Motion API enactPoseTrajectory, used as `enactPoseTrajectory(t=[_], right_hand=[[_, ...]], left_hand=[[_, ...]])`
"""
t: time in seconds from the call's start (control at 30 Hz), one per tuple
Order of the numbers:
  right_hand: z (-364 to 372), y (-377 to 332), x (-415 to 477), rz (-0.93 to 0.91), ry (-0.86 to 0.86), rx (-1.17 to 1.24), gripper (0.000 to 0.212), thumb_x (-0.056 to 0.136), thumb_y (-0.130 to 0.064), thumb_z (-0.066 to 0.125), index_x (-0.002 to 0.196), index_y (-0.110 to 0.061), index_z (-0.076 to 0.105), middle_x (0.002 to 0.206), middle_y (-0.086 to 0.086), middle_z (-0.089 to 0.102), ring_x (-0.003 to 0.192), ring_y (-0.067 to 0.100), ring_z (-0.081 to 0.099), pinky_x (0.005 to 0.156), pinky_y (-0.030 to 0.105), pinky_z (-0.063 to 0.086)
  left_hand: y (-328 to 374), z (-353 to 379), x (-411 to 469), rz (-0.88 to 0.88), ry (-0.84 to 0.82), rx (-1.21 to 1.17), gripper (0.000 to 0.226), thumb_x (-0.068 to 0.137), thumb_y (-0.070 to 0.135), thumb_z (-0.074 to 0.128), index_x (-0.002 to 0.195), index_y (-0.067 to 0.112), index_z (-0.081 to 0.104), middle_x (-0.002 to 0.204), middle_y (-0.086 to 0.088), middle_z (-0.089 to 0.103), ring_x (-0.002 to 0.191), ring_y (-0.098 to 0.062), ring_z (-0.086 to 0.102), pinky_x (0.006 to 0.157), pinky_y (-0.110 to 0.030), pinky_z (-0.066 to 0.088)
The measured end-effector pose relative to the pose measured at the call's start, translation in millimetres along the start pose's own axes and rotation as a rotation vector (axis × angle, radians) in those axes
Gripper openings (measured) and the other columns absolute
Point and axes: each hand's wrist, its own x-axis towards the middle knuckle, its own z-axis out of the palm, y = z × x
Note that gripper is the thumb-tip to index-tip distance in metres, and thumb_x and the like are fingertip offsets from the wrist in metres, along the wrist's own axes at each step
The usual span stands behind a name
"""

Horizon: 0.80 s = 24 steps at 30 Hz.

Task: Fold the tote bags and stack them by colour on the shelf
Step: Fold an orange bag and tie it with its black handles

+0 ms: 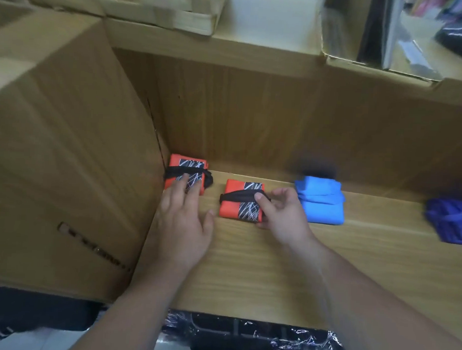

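Where the shelf (273,261) meets its left end, a big cardboard box (61,154) stands on it and takes up that whole side, its wall running from the front edge to the back left corner. The shelf itself is pale wood with a wooden back panel. Above it, a further board carries an open carton (344,39) towards the right. Below the shelf's front edge lie black wrapped packs (244,336) in shiny film.

The left hand (185,220) reaches in beside the box. Its fingers are straight and spread, and their tips rest flat on the left orange bag (183,170), gripping nothing. The right hand (283,214) grasps the right orange bag (233,206) at its right edge, with the thumb on top across the black strap and the other fingers curled round the side and near corner.

At the shelf's right edge a dark blue bag (452,224) lies loosely folded and is partly cut off by the frame. Nearer the middle, close to the back edge, a light blue bag (320,202) sits folded into a thick square, just beside the right hand.

The two orange bags are the smallest bundles. Each is folded square, shows a black panel with white scribbled lines and is bound by a black strap. The left one sits in the back left corner against the box. The right one lies flat on the shelf a short gap away, between the left one and the light blue bag and slightly nearer the front edge.
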Motion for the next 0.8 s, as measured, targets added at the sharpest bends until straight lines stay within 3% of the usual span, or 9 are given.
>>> enactPoseTrajectory(t=[0.1,0.2,0.27,0.3,0.33,0.43,0.57,0.8], right_hand=[[13,-2,17,-0.034,0.060,-0.012,0.025,0.091,-0.026,0.074,0.100,-0.022,0.050,0.096,0.010,0.068,0.084,0.021,0.073,0.068,0.047,0.064],[21,0,24,-0.079,0.083,-0.073,0.029,0.087,-0.033,0.077,0.101,-0.030,0.052,0.102,0.000,0.069,0.085,0.014,0.073,0.074,0.041,0.064],[24,-1,21,-0.154,0.059,-0.207,0.044,0.084,-0.037,0.080,0.117,-0.034,0.052,0.102,-0.014,0.065,0.089,0.002,0.067,0.084,0.017,0.054],[25,-2,20,-0.201,0.046,-0.293,0.052,0.082,-0.036,0.082,0.124,-0.035,0.051,0.105,-0.014,0.063,0.090,-0.003,0.062,0.081,0.003,0.043],[27,0,20,-0.256,0.041,-0.345,0.057,0.081,-0.034,0.083,0.129,-0.035,0.052,0.109,-0.010,0.062,0.092,-0.003,0.060,0.078,-0.001,0.038],[35,3,21,-0.341,0.058,-0.401,0.063,0.079,-0.030,0.084,0.135,-0.031,0.056,0.118,0.000,0.057,0.104,0.010,0.063,0.087,0.012,0.041],[41,1,25,-0.366,0.131,-0.579,0.060,0.078,-0.044,0.082,0.132,-0.033,0.057,0.116,-0.002,0.056,0.105,0.020,0.063,0.085,0.033,0.051],[43,5,30,-0.373,0.153,-0.653,0.059,0.077,-0.055,0.078,0.128,-0.034,0.057,0.112,0.000,0.060,0.112,0.026,0.059,0.093,0.040,0.050]], left_hand=[[-17,1,9,0.019,-0.092,0.114,0.062,0.088,0.031,0.068,0.146,0.015,0.050,0.162,-0.011,0.031,0.148,-0.035,0.029,0.117,-0.054,0.029],[-25,4,11,0.052,-0.164,0.154,0.063,0.094,0.047,0.047,0.151,0.020,0.044,0.166,-0.009,0.023,0.152,-0.032,0.021,0.120,-0.052,0.022],[-27,8,12,0.041,-0.218,0.146,0.067,0.095,0.053,0.034,0.155,0.022,0.037,0.168,-0.006,0.017,0.154,-0.030,0.015,0.122,-0.051,0.017],[-27,10,12,0.032,-0.228,0.142,0.068,0.095,0.054,0.031,0.156,0.023,0.034,0.168,-0.005,0.015,0.155,-0.029,0.014,0.122,-0.051,0.016],[-28,10,12,0.027,-0.229,0.143,0.068,0.095,0.054,0.029,0.156,0.024,0.033,0.168,-0.004,0.014,0.155,-0.028,0.012,0.122,-0.050,0.014],[-27,9,12,0.028,-0.232,0.154,0.068,0.096,0.051,0.026,0.157,0.024,0.030,0.169,-0.004,0.012,0.155,-0.028,0.010,0.123,-0.048,0.012],[-28,11,11,0.014,-0.233,0.148,0.067,0.096,0.050,0.024,0.158,0.025,0.029,0.169,-0.002,0.009,0.156,-0.026,0.007,0.124,-0.048,0.012],[-28,12,11,0.001,-0.228,0.151,0.069,0.094,0.051,0.025,0.159,0.025,0.027,0.169,-0.001,0.007,0.156,-0.024,0.005,0.124,-0.046,0.010]])
